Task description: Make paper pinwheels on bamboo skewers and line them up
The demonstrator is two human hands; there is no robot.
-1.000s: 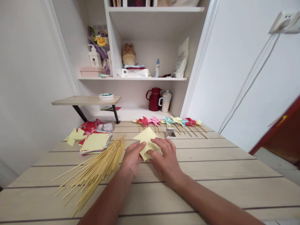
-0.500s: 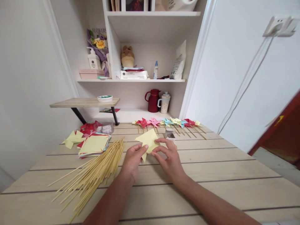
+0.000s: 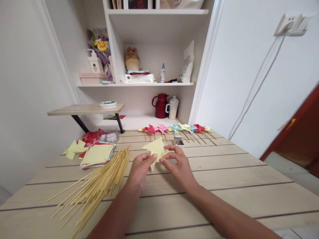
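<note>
A pale yellow paper pinwheel (image 3: 156,148) is held above the table between both hands, its pointed corners sticking out. My left hand (image 3: 141,167) pinches its lower left part, thumb on top. With thumb and fingertips, my right hand (image 3: 178,164) grips its right side. To the left lies a fan of thin wooden sticks (image 3: 102,182). Behind them is a stack of square paper sheets (image 3: 97,154), yellow on top. Another yellow paper pinwheel (image 3: 75,149) and red folded paper (image 3: 92,137) lie beside the stack.
Finished pinwheels on sticks (image 3: 160,129) lie in a row along the table's back. A small open box (image 3: 178,141) sits just beyond my right hand. At back left are a clear container (image 3: 109,136) and a small raised shelf (image 3: 82,109). A red jug (image 3: 161,106) and a cup (image 3: 173,108) stand behind.
The whole view has shifted slightly, so things appear a little further left. Both hands keep their hold on the yellow pinwheel, with hardly any change in the fingers.
</note>
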